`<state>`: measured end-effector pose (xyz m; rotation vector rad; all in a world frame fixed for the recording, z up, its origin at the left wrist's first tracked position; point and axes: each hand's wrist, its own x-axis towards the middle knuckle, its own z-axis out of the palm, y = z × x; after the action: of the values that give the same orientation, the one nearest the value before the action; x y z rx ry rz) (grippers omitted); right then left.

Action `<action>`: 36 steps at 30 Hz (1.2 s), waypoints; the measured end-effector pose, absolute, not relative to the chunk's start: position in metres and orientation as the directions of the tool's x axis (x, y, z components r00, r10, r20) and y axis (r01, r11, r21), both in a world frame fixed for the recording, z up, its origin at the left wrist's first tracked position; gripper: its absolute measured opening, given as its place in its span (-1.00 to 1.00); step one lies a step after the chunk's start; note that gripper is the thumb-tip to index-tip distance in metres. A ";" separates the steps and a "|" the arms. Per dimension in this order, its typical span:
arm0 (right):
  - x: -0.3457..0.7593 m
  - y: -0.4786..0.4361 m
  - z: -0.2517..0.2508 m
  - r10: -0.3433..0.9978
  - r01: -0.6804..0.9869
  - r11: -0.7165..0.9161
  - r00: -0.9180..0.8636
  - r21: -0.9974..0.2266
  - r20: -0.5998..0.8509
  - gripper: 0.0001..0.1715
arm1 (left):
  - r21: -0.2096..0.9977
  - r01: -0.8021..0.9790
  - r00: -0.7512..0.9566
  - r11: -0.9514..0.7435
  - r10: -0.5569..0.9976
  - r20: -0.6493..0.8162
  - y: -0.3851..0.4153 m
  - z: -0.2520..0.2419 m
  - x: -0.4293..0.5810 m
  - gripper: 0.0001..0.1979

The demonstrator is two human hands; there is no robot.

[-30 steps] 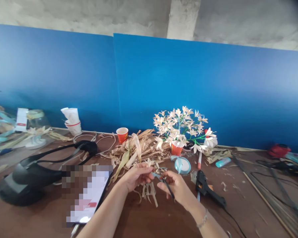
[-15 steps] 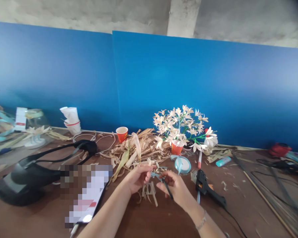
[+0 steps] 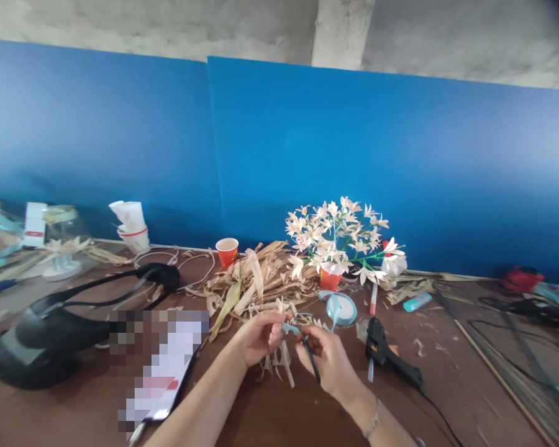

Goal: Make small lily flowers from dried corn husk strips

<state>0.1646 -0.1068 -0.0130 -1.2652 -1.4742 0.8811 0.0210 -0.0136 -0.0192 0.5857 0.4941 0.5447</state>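
Observation:
My left hand [image 3: 259,338] is closed in a pinch on a small cream husk flower [image 3: 282,305], whose lower part is hidden by the fingers. Light-blue ribbon [image 3: 289,328] runs between my two hands. In my right hand [image 3: 325,355], the fingers are closed on a long slim tool [image 3: 311,359] with a dark body and a thin tip pointing up at the flower; whether it is scissors or tweezers I cannot tell. Beneath the hands lie thin husk strips [image 3: 284,363]. A light-blue ribbon roll [image 3: 348,309] lies just beyond my right hand.
Cream flowers on green stems [image 3: 330,230] stand in a red paper cup [image 3: 330,280]. Left of them are dry corn husks [image 3: 265,279] and another red cup [image 3: 227,253]. A black glue gun [image 3: 391,354] lies right; a phone [image 3: 168,366] and black visor-like object [image 3: 41,341] lie left.
The tool and my right fingers have shifted slightly, with the tool a little more upright. My left hand keeps its pinch. The whole view has moved slightly.

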 end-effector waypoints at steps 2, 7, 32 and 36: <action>0.164 -0.106 -0.015 0.976 0.266 0.203 0.018 -0.942 0.215 -0.80 | 0.618 -0.341 0.757 0.709 0.597 -0.267 -0.014 -0.019 0.021 -0.91; 0.163 -0.104 -0.018 0.990 0.246 0.127 0.024 -0.961 0.137 -0.83 | 0.602 -0.319 0.768 0.732 0.572 -0.289 -0.010 -0.022 0.020 -0.94; 0.159 -0.104 -0.018 0.973 0.311 0.206 0.039 -0.928 0.230 -0.86 | 0.566 -0.254 0.829 0.785 0.477 -0.290 -0.006 -0.025 0.017 -0.94; 0.161 -0.105 -0.020 0.968 0.329 0.219 0.046 -0.919 0.247 -0.87 | 0.551 -0.261 0.834 0.793 0.472 -0.285 -0.004 -0.029 0.017 -0.94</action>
<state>0.1606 -0.1050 -0.0197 -1.2949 -1.4792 0.7938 0.0167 -0.0043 -0.0286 0.5200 0.4285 0.4075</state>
